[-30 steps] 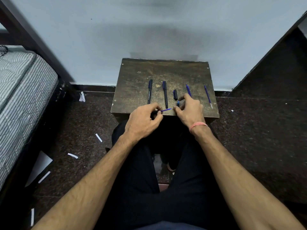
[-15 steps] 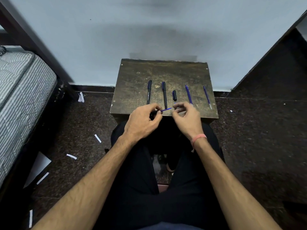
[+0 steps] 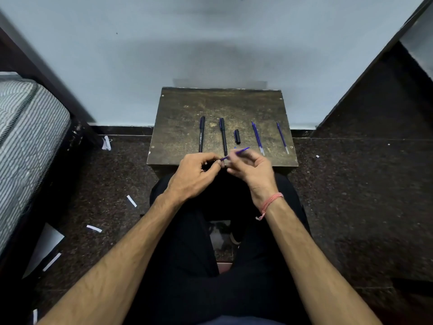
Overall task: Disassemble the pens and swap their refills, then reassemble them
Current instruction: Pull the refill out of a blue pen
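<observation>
Currently a blue refill [image 3: 235,153] is pinched by right-hand fingers [image 3: 236,158]; left-hand fingers [image 3: 216,163] are curled, seemingly on a barrel that is hidden. Tip should be kept aligned with the opening, fed slowly. Since a second ago, the right hand [image 3: 251,171] has been lifted off the table [image 3: 182,127] toward the left.

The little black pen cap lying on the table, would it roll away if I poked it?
Probably yes: the black cap looks round and lies on its side on the flat table. It is short and likely plastic, so it should feel very light and stiff. A clip, if it has one, might stop the roll; I cannot see one.
</observation>
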